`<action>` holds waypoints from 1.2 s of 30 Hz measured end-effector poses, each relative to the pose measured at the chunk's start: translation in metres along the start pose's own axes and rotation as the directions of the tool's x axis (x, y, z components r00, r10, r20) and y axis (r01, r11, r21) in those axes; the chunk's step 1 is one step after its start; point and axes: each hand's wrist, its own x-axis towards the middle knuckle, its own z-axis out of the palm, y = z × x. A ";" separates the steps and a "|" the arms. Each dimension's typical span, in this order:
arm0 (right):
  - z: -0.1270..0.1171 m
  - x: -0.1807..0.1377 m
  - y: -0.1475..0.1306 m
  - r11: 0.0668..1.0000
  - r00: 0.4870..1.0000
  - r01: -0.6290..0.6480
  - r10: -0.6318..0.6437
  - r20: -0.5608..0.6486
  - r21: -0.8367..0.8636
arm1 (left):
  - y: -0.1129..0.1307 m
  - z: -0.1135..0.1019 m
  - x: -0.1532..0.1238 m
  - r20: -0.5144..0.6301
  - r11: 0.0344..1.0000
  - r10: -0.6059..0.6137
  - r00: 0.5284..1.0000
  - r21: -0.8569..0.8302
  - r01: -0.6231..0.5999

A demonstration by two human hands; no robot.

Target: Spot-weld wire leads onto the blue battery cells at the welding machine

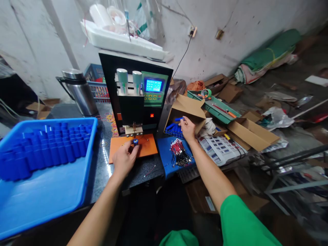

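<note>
Fingers [132,149] of the left hand [124,159] are closed narrowly around a small blue cell [135,141], which stands on the orange pad [147,145] on the table [102,171], just below the welding pins [134,127] of the black machine [135,99]. This cell seems upright: its long axis goes vertical and its top end faces the pins. The right hand [188,129] is well apart, at the open cardboard box [189,108], and its fingers [183,120] hold a second blue cell [178,119]. That one lies almost flat, with the long axis across the view and the free end pointing toward the machine. I think the risk is at the pad. With only a light pinch on it while the other hand works at the box, the upright cell could tilt or slide away from the pins, and the fingertips are very near to them. A bundle of red wires [180,153] lies between the two arms.
</note>
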 end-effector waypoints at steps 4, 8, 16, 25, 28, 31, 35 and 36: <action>0.002 -0.006 0.012 0.964 0.998 -0.018 0.033 -0.052 0.265 | 0.002 -0.002 0.001 0.021 1.000 -0.012 1.000 -0.015 0.013; 0.005 -0.002 0.018 0.955 0.996 -0.092 0.090 0.023 0.282 | 0.006 -0.004 0.001 0.015 1.000 -0.025 1.000 -0.002 0.025; -0.010 0.000 0.010 0.849 0.928 -0.373 0.351 0.128 0.373 | 0.012 -0.007 0.002 0.025 0.999 -0.042 0.999 -0.019 0.042; -0.014 0.000 0.007 0.521 0.853 -0.447 0.493 0.171 0.727 | 0.009 -0.005 0.004 0.008 0.999 -0.031 0.999 -0.010 0.031; -0.011 -0.002 0.004 0.556 0.884 -0.392 0.449 0.132 0.733 | 0.009 -0.006 0.004 0.010 1.000 -0.027 1.000 -0.010 0.027; -0.008 -0.002 0.000 0.545 0.884 -0.395 0.446 0.144 0.739 | 0.009 -0.006 0.004 0.010 0.999 -0.033 0.999 -0.018 0.033; -0.005 0.001 -0.003 0.467 0.822 -0.474 0.540 0.184 0.747 | 0.010 -0.006 0.003 0.013 0.999 -0.031 0.999 -0.012 0.031; -0.004 0.002 -0.003 0.458 0.796 -0.502 0.577 0.184 0.733 | 0.010 -0.006 0.003 0.013 1.000 -0.028 1.000 -0.011 0.028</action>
